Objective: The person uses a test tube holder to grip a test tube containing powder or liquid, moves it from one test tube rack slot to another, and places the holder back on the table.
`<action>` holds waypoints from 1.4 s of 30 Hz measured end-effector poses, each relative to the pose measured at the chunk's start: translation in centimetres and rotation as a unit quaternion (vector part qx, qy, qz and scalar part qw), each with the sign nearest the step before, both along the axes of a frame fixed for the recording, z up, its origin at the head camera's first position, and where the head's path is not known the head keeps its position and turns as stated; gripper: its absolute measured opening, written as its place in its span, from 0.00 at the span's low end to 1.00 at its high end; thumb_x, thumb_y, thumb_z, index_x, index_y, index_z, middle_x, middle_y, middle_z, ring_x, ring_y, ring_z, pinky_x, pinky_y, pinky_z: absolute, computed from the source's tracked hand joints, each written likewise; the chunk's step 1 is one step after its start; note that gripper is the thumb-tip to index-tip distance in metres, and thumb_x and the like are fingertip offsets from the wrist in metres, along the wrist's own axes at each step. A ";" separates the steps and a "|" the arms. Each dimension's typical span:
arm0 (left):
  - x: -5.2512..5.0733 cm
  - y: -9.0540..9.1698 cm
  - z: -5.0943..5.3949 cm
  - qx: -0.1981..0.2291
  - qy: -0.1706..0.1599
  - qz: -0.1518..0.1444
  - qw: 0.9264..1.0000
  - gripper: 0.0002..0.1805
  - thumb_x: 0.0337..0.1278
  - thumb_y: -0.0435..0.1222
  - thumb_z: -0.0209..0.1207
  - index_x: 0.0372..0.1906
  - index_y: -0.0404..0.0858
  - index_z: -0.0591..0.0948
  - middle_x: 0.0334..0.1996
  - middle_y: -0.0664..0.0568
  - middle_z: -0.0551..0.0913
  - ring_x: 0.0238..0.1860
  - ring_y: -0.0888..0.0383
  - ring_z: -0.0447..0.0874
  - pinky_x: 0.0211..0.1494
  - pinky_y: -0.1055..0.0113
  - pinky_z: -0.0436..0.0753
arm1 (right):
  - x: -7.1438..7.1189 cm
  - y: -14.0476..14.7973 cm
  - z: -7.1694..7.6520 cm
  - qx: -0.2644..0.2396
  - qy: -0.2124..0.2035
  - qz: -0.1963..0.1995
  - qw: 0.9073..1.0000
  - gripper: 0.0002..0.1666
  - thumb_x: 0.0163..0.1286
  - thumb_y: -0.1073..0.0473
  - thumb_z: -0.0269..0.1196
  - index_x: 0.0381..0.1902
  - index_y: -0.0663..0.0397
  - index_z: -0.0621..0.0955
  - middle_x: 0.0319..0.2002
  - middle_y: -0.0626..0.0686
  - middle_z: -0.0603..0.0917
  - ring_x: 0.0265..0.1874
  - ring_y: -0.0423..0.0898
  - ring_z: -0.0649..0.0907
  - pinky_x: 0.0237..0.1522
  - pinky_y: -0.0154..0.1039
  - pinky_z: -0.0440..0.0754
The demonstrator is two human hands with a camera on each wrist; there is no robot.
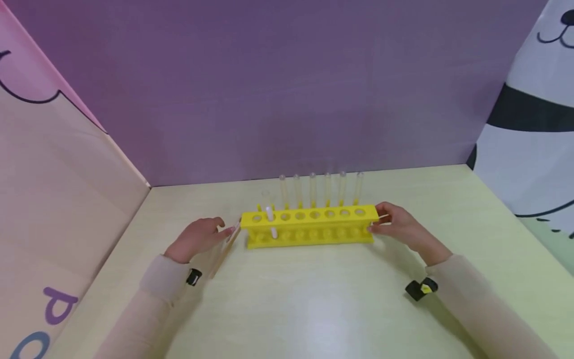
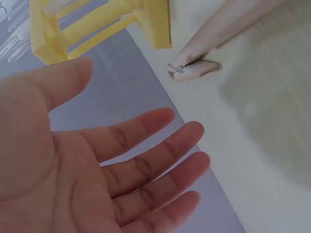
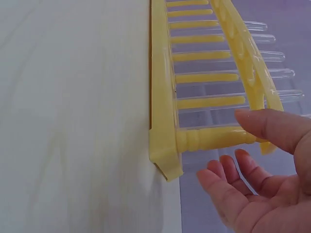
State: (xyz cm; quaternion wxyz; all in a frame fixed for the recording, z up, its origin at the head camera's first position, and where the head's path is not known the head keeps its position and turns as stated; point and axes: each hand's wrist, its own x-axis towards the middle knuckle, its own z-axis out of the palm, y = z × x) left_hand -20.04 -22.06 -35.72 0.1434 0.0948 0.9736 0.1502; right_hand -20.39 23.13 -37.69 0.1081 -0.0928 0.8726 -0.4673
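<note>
A yellow test tube rack (image 1: 309,239) stands upright on the table. Several clear test tubes (image 1: 313,187) rise upside down over pegs along its back row. In a hole near the rack's left end is a narrow white object (image 1: 269,214), its kind unclear. My left hand (image 1: 197,238) is beside that end, fingers spread and palm bare in the left wrist view. Close to its fingertips lies a wooden test tube clamp (image 2: 221,29) with a metal spring. At the opposite end, my right hand (image 3: 262,179) has its thumb against or just before the rack; the loosely bent fingers leave a gap.
The pale wood-grain table (image 1: 309,299) extends in front of the rack. A purple panel (image 1: 287,89) stands behind it. Printed panels flank the table, the left one (image 1: 54,199) with letters and the right one (image 1: 529,154) with an animal figure.
</note>
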 end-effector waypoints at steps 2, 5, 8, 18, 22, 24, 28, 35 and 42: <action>-0.2 0.0 -0.3 -0.003 -0.005 0.006 1.000 0.26 0.65 0.50 0.51 0.52 0.30 0.75 0.44 0.41 0.82 0.41 0.48 0.79 0.46 0.52 0.76 | -0.1 -0.1 0.0 0.003 0.004 -0.002 1.000 0.25 0.62 0.60 0.65 0.52 0.68 0.70 0.50 0.63 0.75 0.49 0.57 0.75 0.43 0.38 0.78; -0.6 0.1 -0.9 -0.014 -0.018 0.016 1.000 0.23 0.63 0.49 0.54 0.47 0.32 0.77 0.39 0.45 0.82 0.35 0.51 0.76 0.40 0.56 0.76 | -0.2 -0.1 -0.1 0.004 0.006 -0.002 1.000 0.23 0.62 0.61 0.64 0.50 0.68 0.71 0.49 0.63 0.76 0.48 0.56 0.76 0.42 0.38 0.78; -0.9 0.3 -1.4 -0.027 -0.033 0.025 0.999 0.20 0.62 0.49 0.56 0.43 0.34 0.77 0.35 0.48 0.81 0.33 0.52 0.74 0.37 0.58 0.75 | -0.2 -0.1 -0.3 -0.001 0.009 0.000 1.000 0.21 0.62 0.62 0.64 0.49 0.68 0.71 0.48 0.63 0.76 0.47 0.55 0.77 0.41 0.36 0.79; -1.3 0.6 -1.9 -0.054 -0.053 0.022 0.997 0.17 0.61 0.46 0.57 0.37 0.35 0.79 0.29 0.51 0.78 0.30 0.54 0.72 0.34 0.62 0.73 | -0.5 -0.6 -1.0 0.022 0.019 0.001 1.000 0.23 0.63 0.62 0.63 0.52 0.70 0.72 0.48 0.64 0.77 0.45 0.54 0.77 0.42 0.36 0.78; -1.4 0.5 -2.0 -0.056 -0.057 0.019 0.997 0.18 0.61 0.47 0.57 0.38 0.34 0.79 0.30 0.50 0.79 0.30 0.54 0.73 0.34 0.62 0.73 | -0.6 -0.7 -1.2 0.028 0.033 0.008 0.999 0.25 0.64 0.62 0.62 0.56 0.71 0.72 0.51 0.66 0.77 0.44 0.54 0.77 0.42 0.37 0.78; -1.5 0.5 -2.0 -0.056 -0.057 0.015 0.997 0.19 0.61 0.47 0.57 0.38 0.33 0.80 0.30 0.50 0.79 0.30 0.54 0.73 0.34 0.62 0.74 | -0.6 -0.7 -1.3 0.028 0.042 0.010 0.999 0.25 0.64 0.63 0.62 0.55 0.72 0.72 0.50 0.66 0.78 0.44 0.53 0.78 0.41 0.37 0.78; -1.6 0.9 -2.0 -0.063 -0.055 0.010 0.996 0.19 0.60 0.48 0.57 0.37 0.34 0.79 0.29 0.50 0.78 0.30 0.54 0.73 0.33 0.63 0.73 | -0.6 -0.7 -1.4 0.031 0.053 0.004 0.998 0.23 0.63 0.64 0.63 0.54 0.71 0.73 0.49 0.65 0.79 0.43 0.54 0.78 0.39 0.36 0.77; -1.7 1.5 -2.5 -0.083 -0.065 0.023 0.994 0.18 0.57 0.50 0.59 0.34 0.37 0.77 0.27 0.51 0.76 0.29 0.55 0.72 0.32 0.64 0.71 | -0.7 -0.7 -1.5 0.038 0.048 -0.003 0.998 0.23 0.63 0.64 0.62 0.54 0.71 0.73 0.50 0.66 0.78 0.44 0.54 0.78 0.40 0.37 0.77; -1.8 1.7 -2.7 -0.098 -0.076 0.034 0.992 0.19 0.58 0.51 0.58 0.30 0.38 0.76 0.25 0.50 0.76 0.28 0.55 0.72 0.32 0.64 0.71 | -0.6 -0.9 -1.4 0.042 0.039 -0.009 0.998 0.24 0.64 0.64 0.62 0.55 0.70 0.72 0.50 0.65 0.78 0.44 0.54 0.77 0.42 0.40 0.78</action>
